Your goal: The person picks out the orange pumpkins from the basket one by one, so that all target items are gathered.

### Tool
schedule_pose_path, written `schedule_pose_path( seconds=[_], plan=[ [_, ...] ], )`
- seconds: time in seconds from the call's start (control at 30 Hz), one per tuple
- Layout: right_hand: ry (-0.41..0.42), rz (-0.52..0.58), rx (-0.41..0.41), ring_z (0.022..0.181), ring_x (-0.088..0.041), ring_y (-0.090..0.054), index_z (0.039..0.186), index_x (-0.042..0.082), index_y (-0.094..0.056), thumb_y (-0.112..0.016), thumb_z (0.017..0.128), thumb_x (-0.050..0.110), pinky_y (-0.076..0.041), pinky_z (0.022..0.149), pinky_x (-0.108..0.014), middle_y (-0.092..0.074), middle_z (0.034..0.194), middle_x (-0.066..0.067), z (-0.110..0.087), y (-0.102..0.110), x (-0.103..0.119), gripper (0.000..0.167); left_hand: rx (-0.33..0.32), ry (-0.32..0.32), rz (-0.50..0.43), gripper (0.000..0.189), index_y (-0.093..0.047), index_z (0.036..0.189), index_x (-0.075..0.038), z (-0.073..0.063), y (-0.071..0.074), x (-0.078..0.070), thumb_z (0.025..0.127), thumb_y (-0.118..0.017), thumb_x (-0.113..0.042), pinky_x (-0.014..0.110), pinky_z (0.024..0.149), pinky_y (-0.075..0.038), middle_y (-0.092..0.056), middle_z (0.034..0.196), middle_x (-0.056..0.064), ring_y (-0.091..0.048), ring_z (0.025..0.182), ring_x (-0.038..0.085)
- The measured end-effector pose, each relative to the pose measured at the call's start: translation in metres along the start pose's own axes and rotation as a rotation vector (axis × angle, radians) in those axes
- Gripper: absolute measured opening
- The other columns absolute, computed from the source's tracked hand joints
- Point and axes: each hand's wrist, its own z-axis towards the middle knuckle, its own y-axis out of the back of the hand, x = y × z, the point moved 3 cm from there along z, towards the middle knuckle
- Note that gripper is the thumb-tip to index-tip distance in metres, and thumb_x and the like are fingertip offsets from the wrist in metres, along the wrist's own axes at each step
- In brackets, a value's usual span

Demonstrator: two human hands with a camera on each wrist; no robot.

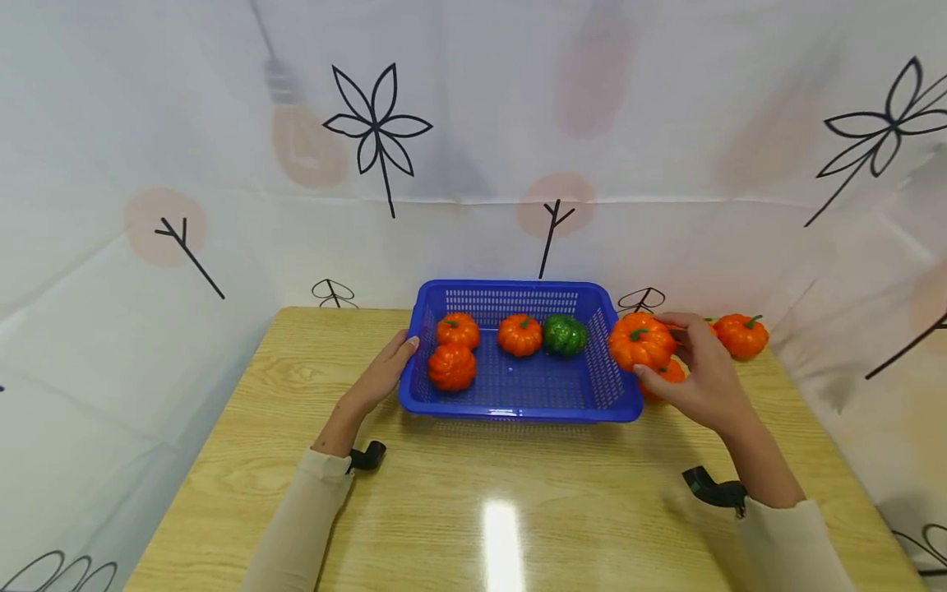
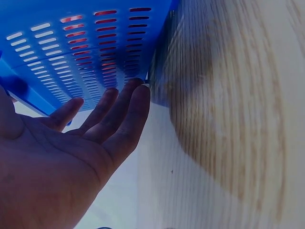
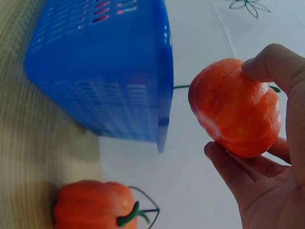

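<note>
Beige sleeves nearest camera; right hand grasps orange pumpkin, thumb and fingers, off wooden table, by blue basket's right end. Left hand grips basket's left side. Three small pumpkins, one green pumpkin inside.

bright head view, white glare on table, dimmer, softer wrist views

At twelve o'clock, my basket looks smooth, glossy plastic. At one o'clock, the pumpkin I hold shines, its skin slick and ribbed. My worktop is polished-looking, grained wood; my sleeves are matt cloth.
</note>
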Motion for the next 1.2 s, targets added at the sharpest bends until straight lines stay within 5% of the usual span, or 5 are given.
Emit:
schedule_pose_path(
  seconds=[0.53, 0.8, 1.03, 1.2],
  plan=[
    [-0.145, -0.067, -0.051, 0.121, 0.01, -0.049, 0.145, -0.007, -0.048, -0.088, 0.077, -0.01, -0.038, 0.1, -0.001, -0.053, 0.143, -0.02, -0.029, 0.025, -0.03, 0.079, -0.007, -0.015, 0.009, 0.063, -0.03, 0.165, -0.009, 0.001, 0.0, -0.001, 0.116, -0.035, -0.048, 0.053, 0.109, -0.051, -0.053, 0.151, 0.021, -0.062, 0.129, 0.033],
    [-0.18, -0.07, -0.084, 0.119, 0.008, -0.049, 0.142, -0.012, -0.047, -0.086, 0.078, -0.013, -0.039, 0.098, 0.0, -0.049, 0.14, 0.002, -0.038, 0.04, -0.048, 0.075, -0.006, -0.013, 0.008, 0.063, -0.03, 0.165, -0.009, 0.001, 0.0, -0.001, 0.116, -0.034, -0.049, 0.053, 0.109, -0.051, -0.053, 0.151, 0.021, -0.062, 0.129, 0.034],
    [-0.235, -0.127, -0.059, 0.118, 0.018, -0.044, 0.143, -0.012, -0.045, -0.086, 0.084, -0.003, -0.037, 0.096, 0.002, -0.049, 0.139, -0.012, -0.049, 0.054, -0.064, 0.072, -0.003, -0.016, 0.004, 0.063, -0.031, 0.164, -0.01, 0.002, 0.001, -0.001, 0.116, -0.036, -0.049, 0.053, 0.109, -0.051, -0.053, 0.151, 0.02, -0.061, 0.13, 0.034],
    [-0.289, -0.154, -0.062, 0.113, 0.021, -0.044, 0.142, -0.011, -0.045, -0.086, 0.087, 0.001, -0.037, 0.093, 0.003, -0.051, 0.133, 0.0, -0.055, 0.06, -0.072, 0.069, -0.008, -0.005, 0.005, 0.062, -0.034, 0.163, -0.011, 0.002, 0.001, 0.0, 0.115, -0.036, -0.051, 0.053, 0.108, -0.051, -0.054, 0.149, 0.019, -0.062, 0.128, 0.034]
  ],
)
